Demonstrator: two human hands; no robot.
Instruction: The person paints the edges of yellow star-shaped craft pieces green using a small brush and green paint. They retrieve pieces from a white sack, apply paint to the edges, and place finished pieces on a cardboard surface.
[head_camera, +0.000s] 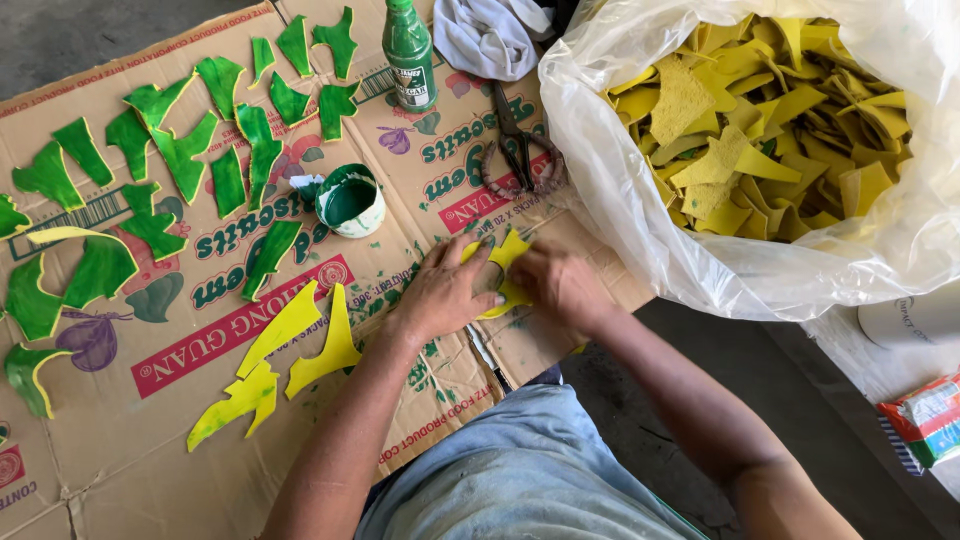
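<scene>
- Two hands meet over one yellow cut-out (507, 268) near the middle of the flattened cardboard sheet (420, 400) that I work on.
- My left hand (445, 290) lies palm-down with fingers spread, pressing the cut-out's left part flat against the cardboard; it grips nothing.
- My right hand (556, 283) is curled over the cut-out's right edge; whether the fingers pinch the piece or hold some small tool under them, I cannot tell.
- Just to the left, three more yellow pieces (285, 362) lie unpainted; farther left and toward the far edge, many green-painted pieces (180, 150) are spread apart from one another.
- A small cup of green paint (351, 200) stands between the painted pieces and my hands, with a green bottle (409, 52) beyond it, scissors (520, 140) to the right of the cup, and a white cloth (485, 35) at the far edge.
- A clear plastic bag (640, 200) full of yellow offcuts sits on the right.
- Risks, as I judge them: the cup is open and close to my left forearm, so a careless sweep could tip it; the painted pieces look possibly wet, so brushing them might smear the green; the thin points of the cut-out could bend or tear under uneven pressure.
</scene>
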